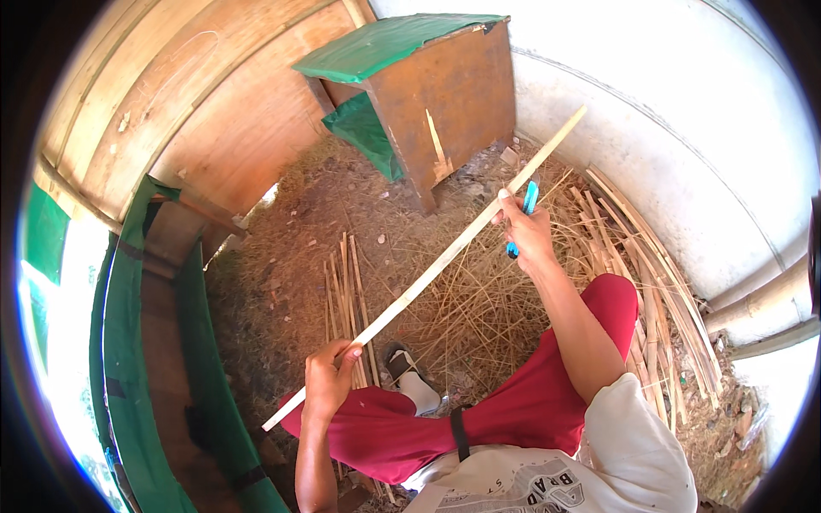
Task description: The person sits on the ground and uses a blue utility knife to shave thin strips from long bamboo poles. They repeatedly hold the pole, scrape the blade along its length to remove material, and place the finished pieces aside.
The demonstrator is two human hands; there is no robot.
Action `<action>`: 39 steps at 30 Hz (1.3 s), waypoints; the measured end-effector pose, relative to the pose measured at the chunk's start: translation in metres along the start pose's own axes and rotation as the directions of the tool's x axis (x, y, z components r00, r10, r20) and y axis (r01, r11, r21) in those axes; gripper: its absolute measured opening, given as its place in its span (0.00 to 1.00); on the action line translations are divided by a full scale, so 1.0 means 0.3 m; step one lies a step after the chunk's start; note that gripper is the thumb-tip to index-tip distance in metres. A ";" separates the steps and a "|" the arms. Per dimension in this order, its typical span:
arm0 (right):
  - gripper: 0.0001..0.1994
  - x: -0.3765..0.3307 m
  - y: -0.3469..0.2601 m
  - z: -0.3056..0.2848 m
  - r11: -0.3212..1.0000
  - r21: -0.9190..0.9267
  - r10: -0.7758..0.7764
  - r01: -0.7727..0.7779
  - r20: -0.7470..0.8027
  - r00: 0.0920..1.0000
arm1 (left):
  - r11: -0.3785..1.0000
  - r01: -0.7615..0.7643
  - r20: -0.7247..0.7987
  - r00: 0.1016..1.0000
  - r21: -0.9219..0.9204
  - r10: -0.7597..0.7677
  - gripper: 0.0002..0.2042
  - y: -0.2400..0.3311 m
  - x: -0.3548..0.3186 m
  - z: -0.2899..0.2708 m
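A long, pale bamboo strip (428, 274) runs slantwise across my lap, its near end low at the left and its far end up at the right. My left hand (327, 380) is closed around it close to the near end, thumb on top. Farther up, the fingers of my right hand (528, 235) pinch the same strip. A slim blue tool that looks like a utility knife (531, 197) is tucked in my right hand too, sticking out above and below the fingers; no blade can be made out.
Thin bamboo shavings (466, 303) cover the ground before me. Several cut strips (346, 291) lie left of them; a bundle of longer strips (654, 282) lies along the right wall. A wooden cabinet with a green top (453, 94) stands ahead, a green-covered wooden frame (128, 342) at left.
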State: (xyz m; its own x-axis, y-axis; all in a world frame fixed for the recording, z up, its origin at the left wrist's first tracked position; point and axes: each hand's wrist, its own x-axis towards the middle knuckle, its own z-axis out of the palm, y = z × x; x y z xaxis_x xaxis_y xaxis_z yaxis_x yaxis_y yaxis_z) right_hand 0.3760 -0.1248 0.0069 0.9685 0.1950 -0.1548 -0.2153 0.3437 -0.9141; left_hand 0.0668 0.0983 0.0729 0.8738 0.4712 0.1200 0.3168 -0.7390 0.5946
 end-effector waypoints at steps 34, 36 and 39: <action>0.18 0.058 -0.119 -0.155 0.971 0.231 -0.006 0.066 -0.249 0.968 | 0.938 -0.216 -0.318 0.899 0.272 0.299 0.12 -0.006 0.069 0.026; 0.18 0.044 -0.130 -0.143 0.975 0.212 -0.018 0.065 -0.218 0.976 | 0.949 -0.212 -0.392 0.873 0.232 0.290 0.10 -0.023 0.062 0.035; 0.17 0.017 -0.153 -0.113 0.982 0.165 -0.055 0.090 -0.202 0.978 | 0.970 -0.190 -0.479 0.844 0.154 0.242 0.10 -0.039 0.054 0.045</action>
State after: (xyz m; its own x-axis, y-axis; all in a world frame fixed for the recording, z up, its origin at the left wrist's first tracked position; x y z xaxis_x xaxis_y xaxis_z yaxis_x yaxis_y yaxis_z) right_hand 0.3952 -0.1707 0.0355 0.9842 -0.0135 -0.1763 -0.1453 0.5069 -0.8497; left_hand 0.0823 0.1082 0.0571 0.6373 0.4498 0.6257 0.1981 -0.8803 0.4310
